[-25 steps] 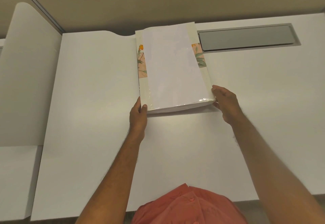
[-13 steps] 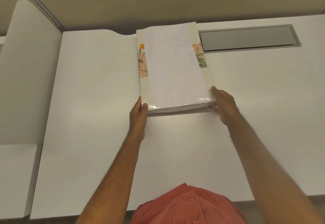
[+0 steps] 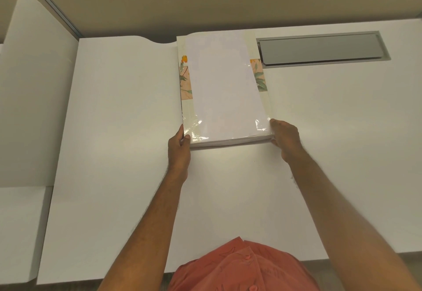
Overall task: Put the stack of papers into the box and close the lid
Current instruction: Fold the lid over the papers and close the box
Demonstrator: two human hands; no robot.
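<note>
A white stack of papers (image 3: 223,85) lies on top of a flat cream box (image 3: 185,108) with a flower print and a glossy surface, at the far middle of the desk. My left hand (image 3: 179,149) grips the near left corner, thumb on top and fingers beneath. At the near right corner my right hand (image 3: 285,139) clasps the edge. The near edge sits slightly above the desk, with a shadow under it. I cannot tell the lid from the box body.
The white desk (image 3: 114,153) runs wide on both sides. A grey cable hatch (image 3: 319,48) is set into it right of the box. A white divider panel (image 3: 34,85) stands at the left. A beige wall is behind.
My right hand has shifted slightly in toward the near right corner. The box and papers stay in place, and my left hand has not moved.
</note>
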